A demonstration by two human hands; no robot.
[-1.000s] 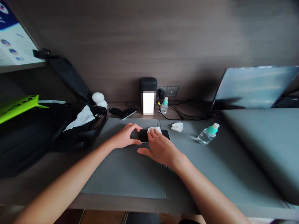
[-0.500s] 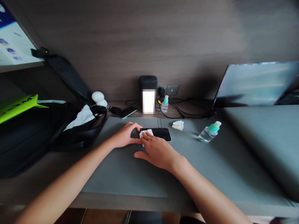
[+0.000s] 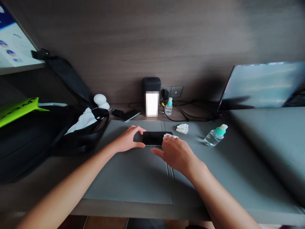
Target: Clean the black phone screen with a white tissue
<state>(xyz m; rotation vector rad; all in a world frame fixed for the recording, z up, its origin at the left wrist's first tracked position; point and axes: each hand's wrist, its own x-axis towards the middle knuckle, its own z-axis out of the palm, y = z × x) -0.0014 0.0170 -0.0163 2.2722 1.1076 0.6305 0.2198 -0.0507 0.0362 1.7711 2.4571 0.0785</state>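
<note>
A black smartphone (image 3: 152,138) lies flat, screen up, on the grey desk mat (image 3: 128,178). My left hand (image 3: 130,139) grips its left end, thumb on the near edge and fingers on the far edge. Over the phone's right end, my right hand (image 3: 177,152) presses a folded white tissue (image 3: 169,136) against the screen. The fingers hide part of the tissue and that end of the phone. Beyond the right hand lies a crumpled tissue (image 3: 182,128). A clear spray bottle (image 3: 213,136) with a teal collar rests to the right, looking tilted.
At the back stand a black cylindrical device (image 3: 151,84), a smaller spray bottle (image 3: 168,107) and black cables (image 3: 182,111). Another phone (image 3: 130,115) lies left of them. A black backpack (image 3: 35,140) fills the left side; a screen (image 3: 259,87) and grey padded block (image 3: 269,136) occupy the right.
My right hand has slid the tissue rightward along the screen, from the phone's left end to its right end. My left hand keeps its hold on the phone.
</note>
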